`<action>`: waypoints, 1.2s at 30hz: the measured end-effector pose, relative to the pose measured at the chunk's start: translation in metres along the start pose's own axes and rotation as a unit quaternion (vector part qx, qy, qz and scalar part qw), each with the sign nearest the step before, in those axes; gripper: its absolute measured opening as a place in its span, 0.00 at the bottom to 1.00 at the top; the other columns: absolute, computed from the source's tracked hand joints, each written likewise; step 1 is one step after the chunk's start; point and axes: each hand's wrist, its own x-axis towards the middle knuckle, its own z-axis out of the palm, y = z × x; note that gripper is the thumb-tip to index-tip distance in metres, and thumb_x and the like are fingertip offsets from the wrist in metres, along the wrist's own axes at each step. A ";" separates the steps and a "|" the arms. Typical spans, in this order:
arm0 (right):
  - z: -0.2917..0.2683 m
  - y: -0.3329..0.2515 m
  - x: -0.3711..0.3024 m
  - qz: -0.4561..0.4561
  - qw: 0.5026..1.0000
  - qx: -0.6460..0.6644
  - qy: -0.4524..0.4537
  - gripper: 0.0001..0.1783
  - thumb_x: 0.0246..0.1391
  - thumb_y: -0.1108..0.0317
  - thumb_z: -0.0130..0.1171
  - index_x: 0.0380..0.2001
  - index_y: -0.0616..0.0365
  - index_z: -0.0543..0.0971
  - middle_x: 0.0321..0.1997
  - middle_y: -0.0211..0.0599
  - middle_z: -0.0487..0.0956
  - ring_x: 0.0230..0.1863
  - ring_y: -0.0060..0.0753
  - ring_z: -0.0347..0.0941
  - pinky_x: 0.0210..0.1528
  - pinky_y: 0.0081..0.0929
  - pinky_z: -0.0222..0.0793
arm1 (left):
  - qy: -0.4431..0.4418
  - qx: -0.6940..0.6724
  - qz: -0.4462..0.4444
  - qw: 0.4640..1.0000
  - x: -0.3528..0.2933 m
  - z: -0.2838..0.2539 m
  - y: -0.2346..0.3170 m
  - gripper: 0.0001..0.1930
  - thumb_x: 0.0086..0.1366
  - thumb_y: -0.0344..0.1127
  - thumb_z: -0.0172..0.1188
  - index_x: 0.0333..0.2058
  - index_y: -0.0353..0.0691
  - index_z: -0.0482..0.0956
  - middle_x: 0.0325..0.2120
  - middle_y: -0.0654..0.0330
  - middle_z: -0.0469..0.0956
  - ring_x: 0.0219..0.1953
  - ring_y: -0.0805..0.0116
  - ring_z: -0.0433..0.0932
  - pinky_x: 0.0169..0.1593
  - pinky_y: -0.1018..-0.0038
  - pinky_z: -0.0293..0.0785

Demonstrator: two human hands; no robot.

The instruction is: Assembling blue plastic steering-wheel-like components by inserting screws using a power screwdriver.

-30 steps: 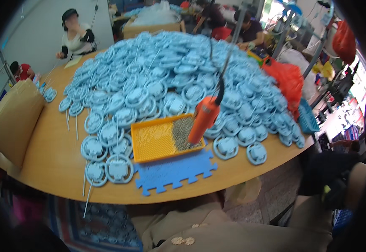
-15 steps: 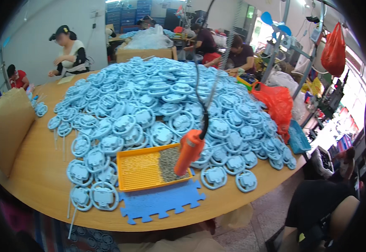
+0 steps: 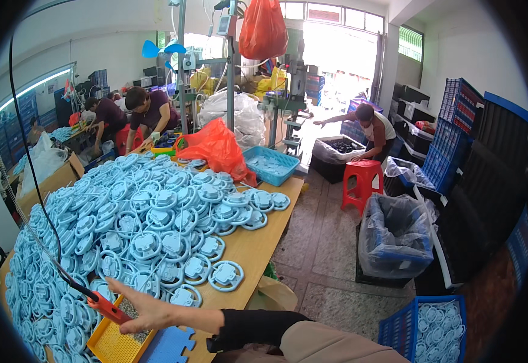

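Note:
An orange electric screwdriver [image 3: 109,307] hangs slantwise from a black cable at the lower left. My right hand [image 3: 146,310], in a black sleeve, is stretched out beside its lower end. The thumb and fingers are spread on either side of the tool and do not close round it. Below is a yellow ribbed tray [image 3: 115,345] with small grey screws [image 3: 128,307] at one end, next to a blue foam mat [image 3: 170,343]. Around them lies a big heap of light-blue plastic steering wheels [image 3: 146,245]. My left hand is out of view.
A red plastic bag [image 3: 215,145] and a blue basket [image 3: 270,166] stand at the table's far end. On the floor to the right are a red stool [image 3: 361,184], a lined bin [image 3: 395,239] and a blue crate of light-blue parts [image 3: 397,333]. Other people work further back.
The view has swung to the right, so the screwdriver and tray now sit at the lower left. My right hand has come into view by the screwdriver.

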 end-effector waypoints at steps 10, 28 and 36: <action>0.038 0.028 0.038 0.045 0.995 0.083 0.035 0.17 0.52 0.68 0.67 0.43 0.58 0.76 0.37 0.26 0.77 0.37 0.18 0.72 0.42 0.21 0.70 | 0.071 -0.041 -0.049 0.995 0.034 0.049 0.035 0.26 0.48 0.32 0.66 0.48 0.34 0.74 0.48 0.44 0.73 0.52 0.42 0.70 0.55 0.52 0.67; 0.028 0.017 0.053 0.010 0.971 0.183 0.156 0.19 0.50 0.76 0.59 0.47 0.59 0.71 0.39 0.39 0.77 0.35 0.29 0.76 0.40 0.31 0.73 | -0.117 -0.305 -0.011 0.945 0.182 0.168 0.072 0.12 0.57 0.42 0.63 0.38 0.45 0.82 0.27 0.52 0.80 0.31 0.50 0.79 0.35 0.60 0.74; 0.044 0.006 0.051 -0.048 0.965 0.238 0.096 0.21 0.52 0.63 0.64 0.45 0.60 0.71 0.37 0.39 0.76 0.32 0.28 0.73 0.36 0.30 0.72 | 0.004 -0.195 -0.052 0.979 0.125 0.074 0.035 0.19 0.51 0.37 0.68 0.44 0.44 0.79 0.31 0.56 0.79 0.34 0.52 0.76 0.41 0.60 0.71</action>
